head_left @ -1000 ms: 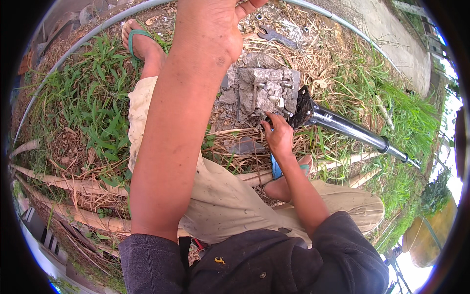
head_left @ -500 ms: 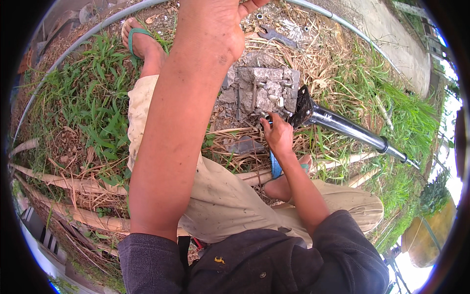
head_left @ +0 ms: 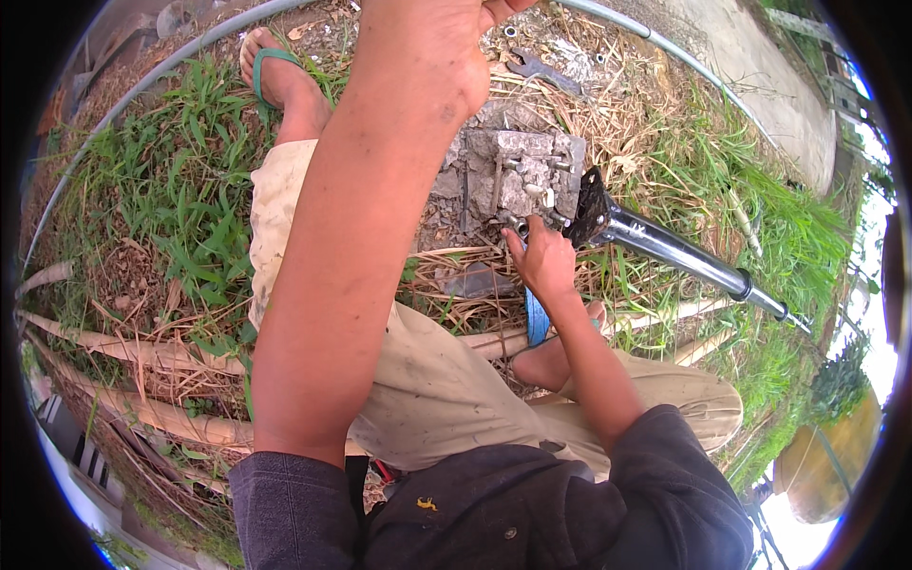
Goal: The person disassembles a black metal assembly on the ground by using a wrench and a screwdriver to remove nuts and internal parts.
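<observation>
A broken concrete base point(head_left: 522, 147) with several metal bolts point(head_left: 560, 166) sticking up lies in front of me. My right hand point(head_left: 546, 258) is at its near edge, thumb and forefinger closed around a small metal nut point(head_left: 520, 228) by a bolt. My left arm reaches far forward past the block. Of my left hand point(head_left: 465, 47), only the wrist side and part of a finger show at the top edge; the rest is cut off. The black flange of a glossy black pole point(head_left: 674, 252) rests close to the right side of the base.
Beyond the base lie a dark open-ended wrench point(head_left: 543, 71) and a loose nut point(head_left: 510, 31). A grey pipe point(head_left: 190, 52) curves across the far side. Bamboo poles point(head_left: 142, 356) lie across the near ground, amid grass and dry straw. A concrete path point(head_left: 760, 85) runs at far right.
My left forearm has shifted slightly to the right. My right hand stays at the near bolt, its fingers turned a little, and the nut shows more clearly.
</observation>
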### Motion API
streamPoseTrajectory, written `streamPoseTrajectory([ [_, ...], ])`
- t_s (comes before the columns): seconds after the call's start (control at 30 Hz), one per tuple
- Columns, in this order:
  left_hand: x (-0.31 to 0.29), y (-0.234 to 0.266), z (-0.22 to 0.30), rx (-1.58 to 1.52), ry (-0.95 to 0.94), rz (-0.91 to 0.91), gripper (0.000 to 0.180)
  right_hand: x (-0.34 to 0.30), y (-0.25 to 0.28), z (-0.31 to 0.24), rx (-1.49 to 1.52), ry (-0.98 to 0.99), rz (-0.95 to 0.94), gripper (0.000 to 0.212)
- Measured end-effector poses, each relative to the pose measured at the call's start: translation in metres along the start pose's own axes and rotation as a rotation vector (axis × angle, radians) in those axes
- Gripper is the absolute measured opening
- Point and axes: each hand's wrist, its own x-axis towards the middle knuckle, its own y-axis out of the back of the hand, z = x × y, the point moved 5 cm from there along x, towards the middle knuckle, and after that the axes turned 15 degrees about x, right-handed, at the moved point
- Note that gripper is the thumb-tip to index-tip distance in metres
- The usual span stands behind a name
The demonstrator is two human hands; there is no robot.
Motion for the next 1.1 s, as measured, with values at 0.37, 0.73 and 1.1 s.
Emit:
streamPoseTrajectory([
  [0.37,-0.005,-0.002,0.001,0.011,-0.042,-0.009,0.023,0.007,-0.009,0.005,-0.057,-0.191,-0.054,0.058],
  [0.73,-0.005,0.001,0.001,-0.013,-0.056,-0.015,0.022,0.005,0.006,-0.004,-0.174,-0.116,-0.133,0.052],
  [1.1,-0.006,0.002,0.003,-0.021,-0.039,-0.005,0.023,0.016,-0.004,0.006,-0.201,0.113,-0.206,0.044],
])
